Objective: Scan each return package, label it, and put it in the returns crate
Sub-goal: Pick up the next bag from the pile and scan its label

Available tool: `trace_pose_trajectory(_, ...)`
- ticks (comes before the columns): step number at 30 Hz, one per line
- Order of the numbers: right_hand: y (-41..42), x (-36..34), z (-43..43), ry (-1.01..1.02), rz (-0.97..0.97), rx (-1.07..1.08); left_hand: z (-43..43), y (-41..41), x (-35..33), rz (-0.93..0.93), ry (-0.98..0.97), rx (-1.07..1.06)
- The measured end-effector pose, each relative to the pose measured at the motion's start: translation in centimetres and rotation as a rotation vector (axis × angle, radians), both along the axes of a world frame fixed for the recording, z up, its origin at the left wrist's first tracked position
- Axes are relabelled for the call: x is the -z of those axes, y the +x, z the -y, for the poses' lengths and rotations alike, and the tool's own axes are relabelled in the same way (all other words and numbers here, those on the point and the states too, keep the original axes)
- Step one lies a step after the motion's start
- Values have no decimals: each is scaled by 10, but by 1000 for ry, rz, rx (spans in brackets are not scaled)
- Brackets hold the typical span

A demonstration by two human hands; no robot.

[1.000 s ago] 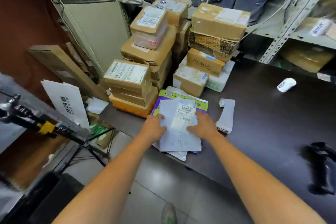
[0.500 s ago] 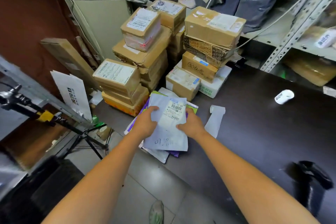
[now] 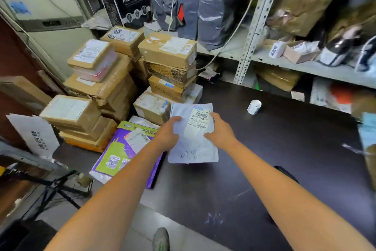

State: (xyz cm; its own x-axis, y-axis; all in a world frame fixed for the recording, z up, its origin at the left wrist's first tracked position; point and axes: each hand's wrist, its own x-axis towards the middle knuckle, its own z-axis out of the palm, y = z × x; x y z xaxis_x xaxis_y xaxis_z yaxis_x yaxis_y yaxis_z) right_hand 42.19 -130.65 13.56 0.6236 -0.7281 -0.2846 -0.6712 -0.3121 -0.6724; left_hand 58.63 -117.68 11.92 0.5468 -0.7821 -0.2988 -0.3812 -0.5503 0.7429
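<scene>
Both left hand (image 3: pixel 166 134) and right hand (image 3: pixel 220 131) grip the white mailer (image 3: pixel 193 149); curled fingers (image 3: pixel 214 116) partly hidden beneath it.

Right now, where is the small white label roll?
The label roll sits on the dark table, right of centre in the head view. It is just right of the held white mailer, in front of the metal shelf.

Left hand (image 3: pixel 167 135) and right hand (image 3: pixel 218 131) hold white mailer (image 3: pixel 193 145) by side edges above dark table (image 3: pixel 284 149).
</scene>
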Motion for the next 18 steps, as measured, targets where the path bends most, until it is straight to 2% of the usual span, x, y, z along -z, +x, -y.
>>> trace_pose_trajectory(4,-41,19,21,-1,-70,120,48,-26,18,62,55,150)
trace_pose_trajectory(8,-71,46,23,38,-147,237,78,-47,48,30,103,294)
trace_pose_trajectory(18,-107,99,-2,114,-342,392,88,-81,105,113,299,616)
